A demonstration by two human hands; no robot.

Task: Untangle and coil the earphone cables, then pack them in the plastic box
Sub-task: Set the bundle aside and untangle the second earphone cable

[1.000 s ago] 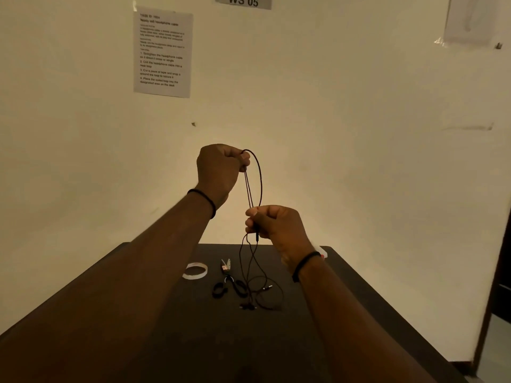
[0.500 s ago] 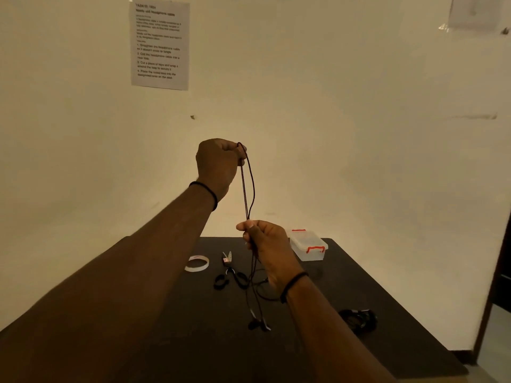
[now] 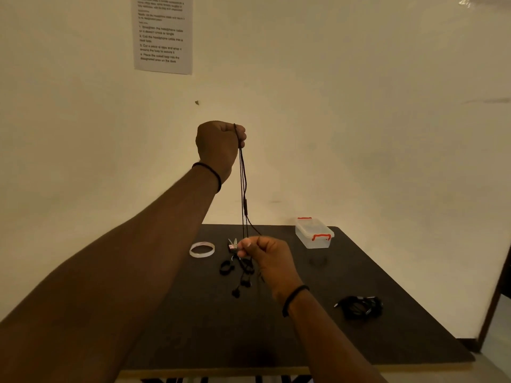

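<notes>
Dark table (image 3: 276,333), left hand (image 3: 218,146) and right hand (image 3: 266,257) pinching earphone cable (image 3: 243,189)

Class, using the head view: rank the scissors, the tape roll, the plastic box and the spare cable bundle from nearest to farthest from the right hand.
From the right hand:
1. Scissors, just left.
2. Tape roll, farther left.
3. Plastic box, back right.
4. Spare cable bundle, front right.

A clear, glossy plastic box (image 3: 314,235) with red clips sits on a matt dark table (image 3: 373,335).
</notes>
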